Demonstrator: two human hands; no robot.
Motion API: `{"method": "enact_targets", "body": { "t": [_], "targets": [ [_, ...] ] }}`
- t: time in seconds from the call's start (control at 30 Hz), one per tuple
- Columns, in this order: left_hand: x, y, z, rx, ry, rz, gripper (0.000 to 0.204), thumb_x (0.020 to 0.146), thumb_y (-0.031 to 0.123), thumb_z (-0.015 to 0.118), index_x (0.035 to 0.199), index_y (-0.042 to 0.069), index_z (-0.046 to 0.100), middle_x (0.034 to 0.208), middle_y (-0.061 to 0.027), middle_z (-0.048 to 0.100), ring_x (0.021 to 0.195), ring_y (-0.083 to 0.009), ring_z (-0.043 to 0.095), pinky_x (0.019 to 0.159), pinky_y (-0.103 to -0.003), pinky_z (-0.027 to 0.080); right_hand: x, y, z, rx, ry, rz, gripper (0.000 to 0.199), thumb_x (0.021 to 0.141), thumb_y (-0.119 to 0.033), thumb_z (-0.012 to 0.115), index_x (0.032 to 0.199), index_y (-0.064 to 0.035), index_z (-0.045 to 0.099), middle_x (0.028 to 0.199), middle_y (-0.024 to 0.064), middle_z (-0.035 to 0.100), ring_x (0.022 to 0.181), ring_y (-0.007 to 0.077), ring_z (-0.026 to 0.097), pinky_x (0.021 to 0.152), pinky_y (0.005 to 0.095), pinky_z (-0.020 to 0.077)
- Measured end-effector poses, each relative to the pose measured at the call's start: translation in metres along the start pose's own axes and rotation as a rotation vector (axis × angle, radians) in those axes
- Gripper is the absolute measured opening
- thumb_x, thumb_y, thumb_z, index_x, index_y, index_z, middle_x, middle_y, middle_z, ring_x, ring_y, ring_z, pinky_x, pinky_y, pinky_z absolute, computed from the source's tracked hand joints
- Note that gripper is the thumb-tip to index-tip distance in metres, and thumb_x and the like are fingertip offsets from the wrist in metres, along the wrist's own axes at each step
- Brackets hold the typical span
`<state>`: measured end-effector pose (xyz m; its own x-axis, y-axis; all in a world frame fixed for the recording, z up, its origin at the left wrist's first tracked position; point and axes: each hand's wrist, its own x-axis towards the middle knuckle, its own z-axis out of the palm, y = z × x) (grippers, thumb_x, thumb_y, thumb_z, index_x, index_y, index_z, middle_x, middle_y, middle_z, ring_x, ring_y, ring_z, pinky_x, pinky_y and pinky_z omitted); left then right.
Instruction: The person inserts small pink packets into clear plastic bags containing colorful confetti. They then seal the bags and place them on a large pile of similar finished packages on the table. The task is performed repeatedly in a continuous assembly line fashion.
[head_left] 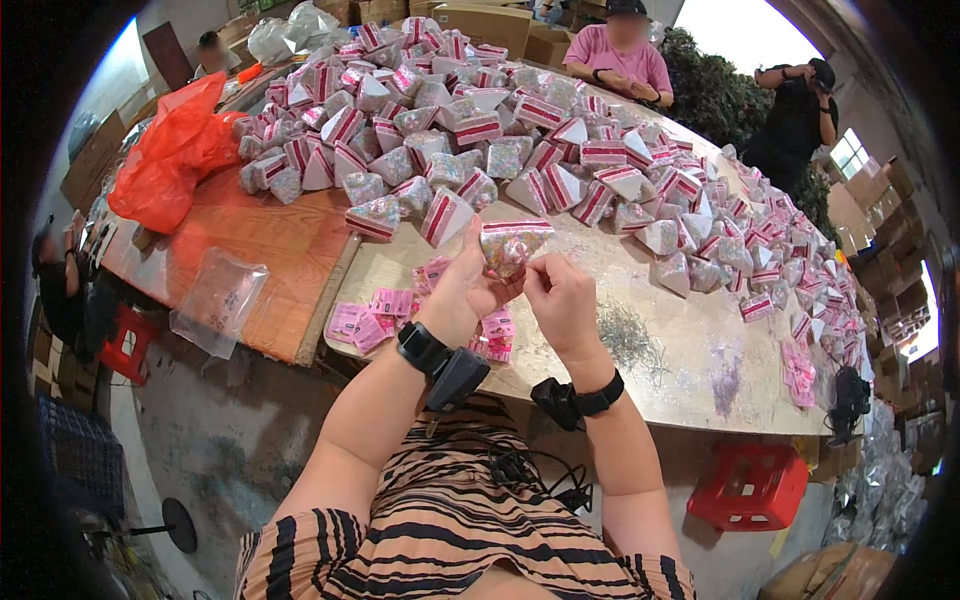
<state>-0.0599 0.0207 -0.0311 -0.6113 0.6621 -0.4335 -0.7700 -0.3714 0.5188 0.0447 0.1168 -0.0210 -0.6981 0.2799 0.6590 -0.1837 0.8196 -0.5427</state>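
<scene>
Over the near part of the table, my left hand (468,287) is closed around a cake-slice-shaped ornament (515,247), a wedge with pink and white stripes along its top and a speckled, multicoloured side. My right hand (562,303) is at the wedge's right side, fingers pinched together; whatever is between them is too small to make out. Pink printed tags (372,316) lie loose beside and below my left hand. Right of my right hand is a scatter of thin silvery pieces (628,338).
A large heap of similar wedges (440,130) covers the table's far side and right. An orange-red plastic bag (170,165) and a clear bag (220,300) lie left. More pink tags (797,372) sit right. Red stools (748,487) stand below. Other people are around the table.
</scene>
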Motion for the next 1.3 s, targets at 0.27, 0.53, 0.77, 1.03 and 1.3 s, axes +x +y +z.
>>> {"method": "enact_targets", "body": {
  "t": [0.27, 0.53, 0.77, 1.03, 1.3],
  "targets": [
    [0.002, -0.004, -0.004, -0.051, 0.000, -0.049, 0.058, 0.093, 0.061, 0.044, 0.109, 0.008, 0.061, 0.104, -0.0083, 0.066, 0.091, -0.0250, 0.065, 0.081, -0.045, 0.055, -0.001, 0.001, -0.001, 0.002, 0.004, -0.008, 0.004, 0.078, -0.003, 0.063, 0.079, 0.0009, 0.061, 0.073, 0.0161, 0.062, 0.062, 0.0295, 0.062, 0.056, 0.0361, 0.0479],
    [0.004, -0.007, -0.007, -0.019, 0.013, -0.021, 0.057, 0.093, 0.061, 0.045, 0.109, 0.009, 0.061, 0.099, -0.0060, 0.067, 0.086, -0.0218, 0.066, 0.077, -0.040, 0.056, -0.001, 0.001, -0.004, -0.042, -0.028, -0.027, 0.005, 0.077, -0.004, 0.063, 0.079, 0.0001, 0.061, 0.073, 0.0169, 0.062, 0.064, 0.0330, 0.061, 0.058, 0.0380, 0.0475],
    [-0.002, -0.012, -0.004, 0.089, -0.008, 0.104, 0.059, 0.087, 0.063, 0.054, 0.106, 0.009, 0.060, 0.093, -0.0068, 0.066, 0.078, -0.0211, 0.066, 0.069, -0.036, 0.057, -0.001, -0.002, -0.008, -0.163, -0.067, -0.054, 0.006, 0.077, -0.004, 0.062, 0.077, -0.0014, 0.057, 0.073, 0.0155, 0.060, 0.067, 0.0350, 0.060, 0.059, 0.0410, 0.0474],
    [-0.007, -0.020, 0.002, 0.115, 0.083, 0.230, 0.052, 0.087, 0.059, 0.058, 0.097, 0.008, 0.061, 0.082, -0.0066, 0.064, 0.066, -0.0200, 0.062, 0.062, -0.034, 0.055, -0.006, -0.004, -0.008, -0.264, -0.097, -0.092, 0.006, 0.077, -0.004, 0.062, 0.078, -0.0024, 0.057, 0.075, 0.0142, 0.060, 0.068, 0.0346, 0.060, 0.061, 0.0419, 0.0482],
    [-0.009, -0.022, 0.007, 0.187, 0.054, 0.228, 0.051, 0.088, 0.057, 0.059, 0.094, 0.007, 0.063, 0.085, -0.0068, 0.066, 0.068, -0.0182, 0.064, 0.061, -0.033, 0.055, -0.009, 0.001, -0.011, -0.271, -0.071, -0.072, 0.007, 0.075, -0.001, 0.063, 0.080, -0.0012, 0.059, 0.078, 0.0154, 0.061, 0.069, 0.0352, 0.061, 0.061, 0.0398, 0.0494]
  ]
}}
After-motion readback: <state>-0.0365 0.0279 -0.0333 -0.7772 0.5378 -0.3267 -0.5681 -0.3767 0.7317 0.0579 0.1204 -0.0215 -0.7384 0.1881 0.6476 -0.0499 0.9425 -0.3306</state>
